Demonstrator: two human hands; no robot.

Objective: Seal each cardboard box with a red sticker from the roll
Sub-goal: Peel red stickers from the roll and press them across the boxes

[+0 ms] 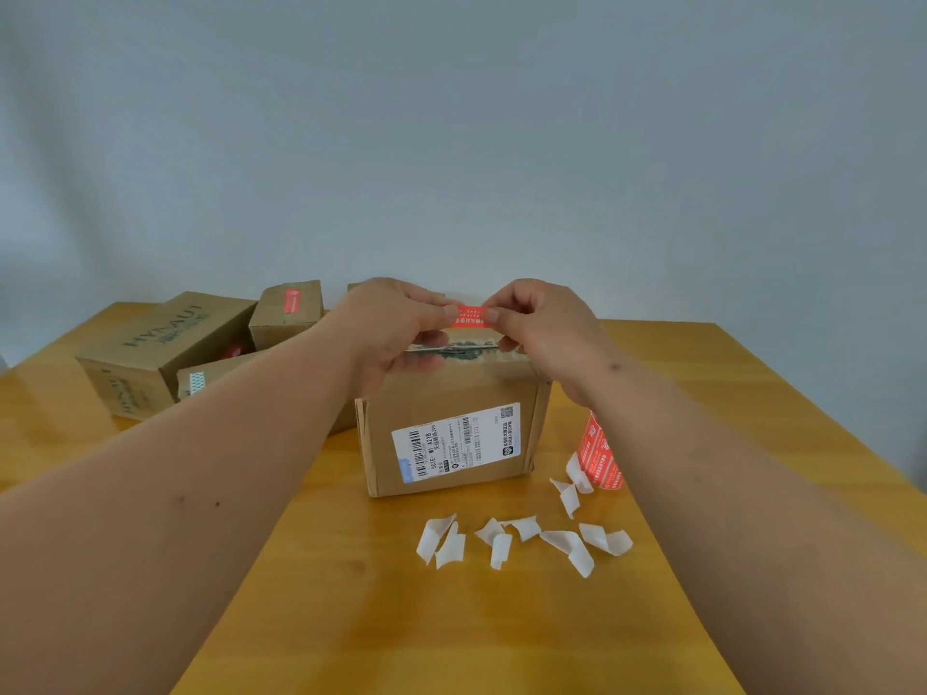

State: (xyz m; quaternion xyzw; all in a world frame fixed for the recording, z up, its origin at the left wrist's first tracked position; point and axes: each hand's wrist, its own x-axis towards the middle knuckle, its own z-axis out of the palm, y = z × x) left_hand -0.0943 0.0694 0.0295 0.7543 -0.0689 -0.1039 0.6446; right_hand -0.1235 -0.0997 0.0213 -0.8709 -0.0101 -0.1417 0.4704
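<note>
Pinching red sticker (pixel 470 316) between left hand (pixel 396 328), right hand (pixel 539 326), above cardboard box (pixel 451 433).

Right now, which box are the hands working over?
The near box with the white shipping label; both hands hold a red sticker above it. The other boxes sit back left.
</note>
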